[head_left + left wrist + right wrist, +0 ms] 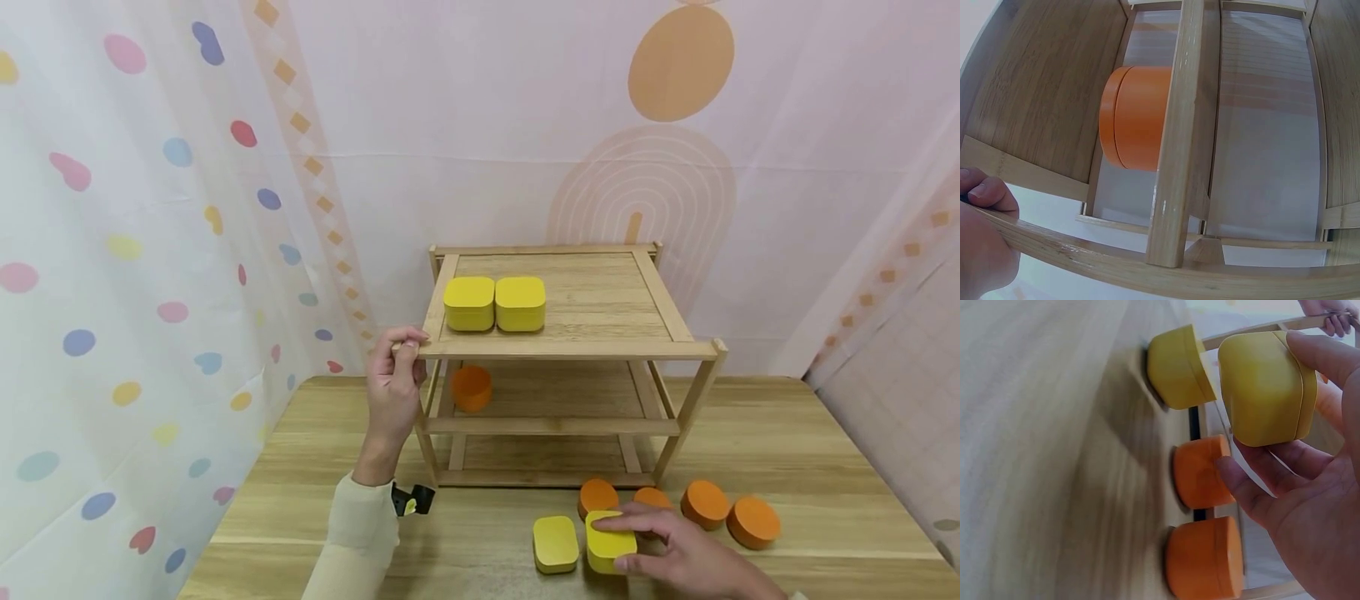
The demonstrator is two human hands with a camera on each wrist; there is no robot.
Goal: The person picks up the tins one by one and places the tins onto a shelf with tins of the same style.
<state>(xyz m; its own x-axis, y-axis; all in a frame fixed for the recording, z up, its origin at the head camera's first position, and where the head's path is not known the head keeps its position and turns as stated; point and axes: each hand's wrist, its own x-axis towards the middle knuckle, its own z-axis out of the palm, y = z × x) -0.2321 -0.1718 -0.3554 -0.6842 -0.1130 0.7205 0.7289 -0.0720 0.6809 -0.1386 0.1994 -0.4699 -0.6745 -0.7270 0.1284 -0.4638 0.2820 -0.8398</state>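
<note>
My left hand (396,383) grips the front left corner of the wooden rack (555,348), fingers curled over its top rail. My right hand (678,550) pinches a yellow square box (610,546) with a lid. In the right wrist view that yellow box (1266,387) is held off the table between thumb and fingers. A second yellow box (556,544) stands on the table just left of it. Two more yellow boxes (469,303) sit side by side on the rack's top shelf, at the left. A round orange box (471,389) is on the middle shelf, left side.
Several round orange boxes (705,504) stand on the wooden table (810,450) in front of the rack, beyond and right of my right hand. The rack's bottom shelf (543,452) is low, near the tabletop. A patterned curtain (480,125) hangs behind and at the left.
</note>
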